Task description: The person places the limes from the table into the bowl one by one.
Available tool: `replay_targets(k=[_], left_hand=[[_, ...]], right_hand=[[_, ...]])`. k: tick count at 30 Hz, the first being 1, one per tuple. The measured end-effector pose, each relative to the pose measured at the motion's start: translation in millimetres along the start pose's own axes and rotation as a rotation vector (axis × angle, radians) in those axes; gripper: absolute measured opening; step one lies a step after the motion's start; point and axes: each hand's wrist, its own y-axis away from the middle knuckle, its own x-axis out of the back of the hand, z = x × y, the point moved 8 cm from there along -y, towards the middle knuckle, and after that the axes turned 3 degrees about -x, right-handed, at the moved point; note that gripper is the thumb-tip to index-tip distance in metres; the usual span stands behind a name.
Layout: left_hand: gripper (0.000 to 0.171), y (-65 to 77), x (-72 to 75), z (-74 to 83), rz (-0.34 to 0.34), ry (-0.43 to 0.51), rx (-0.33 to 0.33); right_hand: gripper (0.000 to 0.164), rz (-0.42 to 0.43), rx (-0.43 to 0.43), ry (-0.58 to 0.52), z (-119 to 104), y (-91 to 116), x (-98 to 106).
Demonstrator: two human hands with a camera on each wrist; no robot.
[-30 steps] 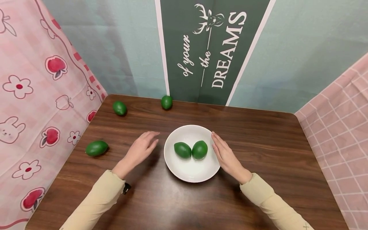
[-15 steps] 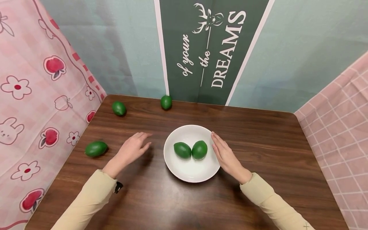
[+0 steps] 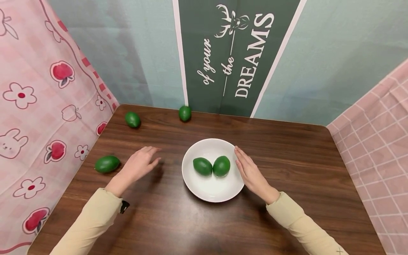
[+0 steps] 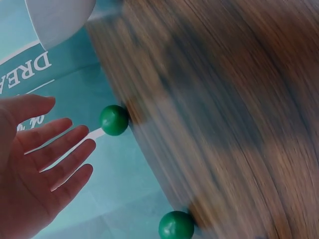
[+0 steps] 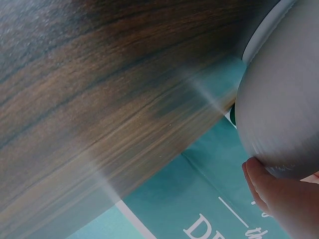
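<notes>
A white bowl [image 3: 213, 191] stands mid-table with two limes [image 3: 202, 166] lying side by side in it. My right hand [image 3: 251, 175] rests against the bowl's right side with its fingers straight; the right wrist view shows fingertips touching the bowl's outer wall [image 5: 279, 99]. My left hand [image 3: 135, 168] hovers over the table left of the bowl, fingers loosely extended and holding nothing. Nearest to it, on the left, lies a larger green fruit [image 3: 107, 164], perhaps also a lime. Further back are a lime [image 3: 132, 119] near the left corner and another lime [image 3: 185, 113] at the back edge.
The dark wooden table [image 3: 302, 156] meets a blue-green cloth [image 3: 143, 53] with a lettered dark panel behind it. A pink patterned cloth [image 3: 32, 117] hangs on the left, and a pink checked cloth [image 3: 379, 141] on the right.
My left hand has moved left, away from the bowl and closer to the large green fruit. The right hand, the bowl and the limes have stayed in place.
</notes>
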Motion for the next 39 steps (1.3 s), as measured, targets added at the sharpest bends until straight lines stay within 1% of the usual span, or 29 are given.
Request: replay_targets(k=[15, 26, 33, 39], left_hand=[[0.034, 9.9, 5.3, -19.1, -0.043, -0.035, 0.042], [0.032, 16.2, 11.9, -30.4, -0.046, -0.081, 0.051], [0.035, 20.1, 16.7, -37.9, -0.078, -0.093, 0.079], [0.035, 23.7, 21.9, -46.1, -0.070, -0.102, 0.101]], right_hand=[[0.042, 0.011, 0.014, 0.011, 0, 0, 0], [0.042, 0.004, 0.011, 0.009, 0, 0, 0], [0.042, -0.005, 0.004, 0.004, 0, 0, -1], [0.042, -0.001, 0.005, 0.002, 0, 0, 0]])
